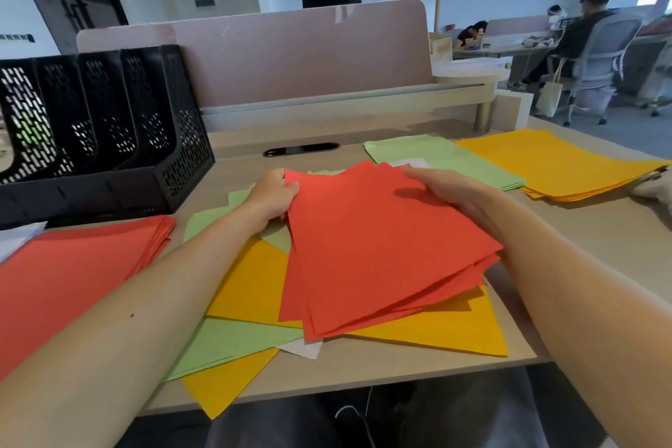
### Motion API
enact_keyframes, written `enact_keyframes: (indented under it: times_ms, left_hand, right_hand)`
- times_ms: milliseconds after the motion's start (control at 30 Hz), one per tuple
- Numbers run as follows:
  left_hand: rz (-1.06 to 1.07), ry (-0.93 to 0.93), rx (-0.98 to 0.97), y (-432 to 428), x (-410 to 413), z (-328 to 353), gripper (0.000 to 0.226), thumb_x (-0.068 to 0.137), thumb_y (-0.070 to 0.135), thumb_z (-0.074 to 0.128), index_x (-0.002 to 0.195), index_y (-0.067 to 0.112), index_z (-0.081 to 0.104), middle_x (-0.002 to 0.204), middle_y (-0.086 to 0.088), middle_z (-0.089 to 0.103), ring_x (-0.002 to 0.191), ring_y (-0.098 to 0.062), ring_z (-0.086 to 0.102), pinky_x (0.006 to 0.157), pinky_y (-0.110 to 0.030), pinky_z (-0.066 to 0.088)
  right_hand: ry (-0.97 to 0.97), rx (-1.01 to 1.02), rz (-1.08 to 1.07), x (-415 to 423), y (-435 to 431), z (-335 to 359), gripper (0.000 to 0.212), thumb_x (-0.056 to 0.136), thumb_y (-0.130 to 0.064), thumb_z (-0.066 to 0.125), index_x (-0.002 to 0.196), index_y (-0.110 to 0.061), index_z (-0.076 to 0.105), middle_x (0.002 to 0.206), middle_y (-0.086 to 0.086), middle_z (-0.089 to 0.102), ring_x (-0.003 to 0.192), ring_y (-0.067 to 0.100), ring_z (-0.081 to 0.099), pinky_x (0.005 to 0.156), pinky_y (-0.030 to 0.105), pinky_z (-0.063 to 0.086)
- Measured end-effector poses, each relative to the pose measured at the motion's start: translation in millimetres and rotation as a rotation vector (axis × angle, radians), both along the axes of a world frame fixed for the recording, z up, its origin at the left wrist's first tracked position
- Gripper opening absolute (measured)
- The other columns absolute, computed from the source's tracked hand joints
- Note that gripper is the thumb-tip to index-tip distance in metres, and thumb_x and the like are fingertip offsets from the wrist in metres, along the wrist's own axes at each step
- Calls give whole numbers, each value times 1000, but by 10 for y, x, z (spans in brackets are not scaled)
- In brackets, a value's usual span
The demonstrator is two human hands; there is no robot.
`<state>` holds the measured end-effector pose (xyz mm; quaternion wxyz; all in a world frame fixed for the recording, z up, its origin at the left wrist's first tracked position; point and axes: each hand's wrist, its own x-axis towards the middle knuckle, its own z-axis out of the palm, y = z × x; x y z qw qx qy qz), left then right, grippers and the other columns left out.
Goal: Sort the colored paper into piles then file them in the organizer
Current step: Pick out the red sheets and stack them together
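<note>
Both grips hold one bunch of red sheets over the middle of the worktop. The left grip pinches its far left corner. The right grip holds its right edge. Under the bunch lies a mixed heap of green, orange and white paper. A red pile sits near left. A green pile and an orange pile sit far right. The black organizer stands far left.
</note>
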<state>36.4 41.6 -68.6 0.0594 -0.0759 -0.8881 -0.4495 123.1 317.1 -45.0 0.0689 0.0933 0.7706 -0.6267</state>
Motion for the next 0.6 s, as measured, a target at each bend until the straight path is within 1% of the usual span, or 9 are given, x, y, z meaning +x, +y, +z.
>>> enact_keyframes:
  times_ms: [67,100,167,200,333,433,500,533,600]
  left_hand:
    - [-2,20,-21,13,-5,-9,15,97,18,51,107,16,63,82,-3,66,69,-22,59,53,-29,42]
    - [8,35,-34,12,-12,-7,18,97,21,55,113,16,62,95,-2,68,82,-21,61,65,-32,48]
    - [69,69,-51,6,-3,24,36,93,31,64,124,17,56,113,4,60,101,-17,57,88,-35,49]
    - [104,65,-9,-6,5,46,47,89,38,69,129,18,51,114,4,56,104,-17,55,90,-35,47]
    - [126,-64,417,-79,99,243,83,72,56,80,132,24,34,121,5,61,104,-14,61,81,-35,51]
    - [143,-71,526,-198,196,419,91,61,61,84,128,27,32,116,4,64,99,-14,66,78,-38,56]
    - [42,-137,627,-287,306,529,101,56,61,87,135,20,40,114,0,69,90,-16,70,68,-35,58]
    - [-31,-163,665,-325,368,570,97,57,59,87,135,19,46,114,-1,71,88,-17,72,67,-34,58]
    - [-127,-108,701,-397,505,633,61,75,44,82,126,18,59,108,-2,74,86,-18,72,70,-34,59]
  right_hand:
    - [7,77,59,38,-20,-57,15,89,-16,67,98,-5,71,75,8,73,55,19,67,56,27,57]
    - [46,98,59,56,-29,-84,10,88,-7,67,96,-3,70,72,8,72,54,19,67,56,28,57]
    - [142,51,51,59,-21,-79,9,88,1,63,91,-4,70,68,5,72,53,16,66,56,27,56]
    - [184,12,54,63,-25,-56,11,89,1,61,89,-5,70,69,4,72,54,16,66,57,27,56]
    - [294,-58,75,101,-77,71,13,92,-4,59,96,-8,71,79,7,74,62,18,69,63,29,55]
    - [358,-157,34,97,-192,211,15,94,-2,57,99,-7,69,78,5,74,63,17,69,62,30,58]
    - [390,-201,10,64,-299,310,12,93,-3,59,99,-7,69,84,10,74,70,22,69,76,38,58]
    - [398,-200,5,49,-373,357,11,92,-5,61,99,-6,70,90,13,73,77,27,68,83,44,56]
    - [406,-167,21,11,-554,428,11,90,-10,65,100,-7,70,96,16,73,83,30,67,87,48,54]
